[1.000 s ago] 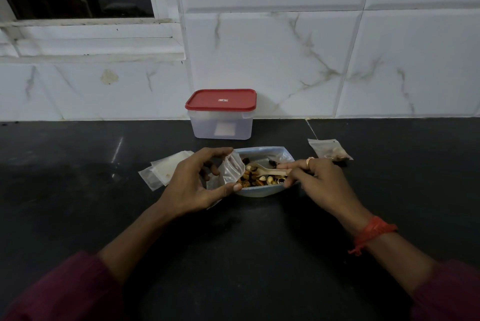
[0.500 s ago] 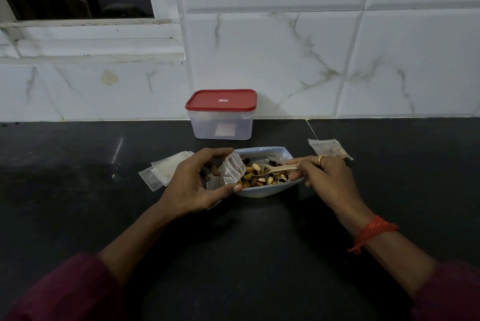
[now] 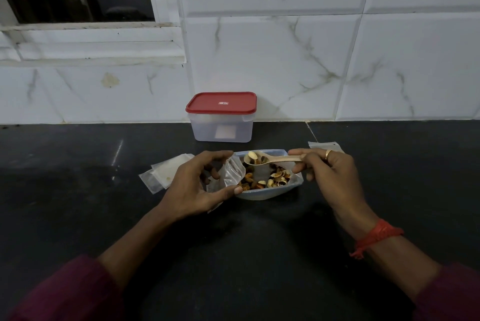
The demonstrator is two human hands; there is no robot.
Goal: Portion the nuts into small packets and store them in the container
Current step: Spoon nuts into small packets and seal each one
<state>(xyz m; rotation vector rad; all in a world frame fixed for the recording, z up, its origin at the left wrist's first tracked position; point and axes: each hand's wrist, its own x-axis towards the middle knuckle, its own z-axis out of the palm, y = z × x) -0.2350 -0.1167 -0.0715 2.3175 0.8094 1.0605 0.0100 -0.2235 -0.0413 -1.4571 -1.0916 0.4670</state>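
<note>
Head view.
- Black stone tabletop [image 3: 104,217].
- Centre: pale blue plastic dish [image 3: 262,195] of mixed nuts [image 3: 276,178].
- Left hand [image 3: 197,185]: fingers curled, pinching a small clear plastic packet [image 3: 231,174] open at the dish's left rim; the palm hides its lower part.
- Right hand [image 3: 330,172]: grips a pale wooden spoon [image 3: 270,159], loaded, above the dish.
- Translucent red-lidded container [image 3: 222,118]: lid on, at the back edge.
- Flat empty packets [image 3: 166,172]: left of the dish.
- One more packet [image 3: 322,145]: mostly hidden behind the right hand.
</note>
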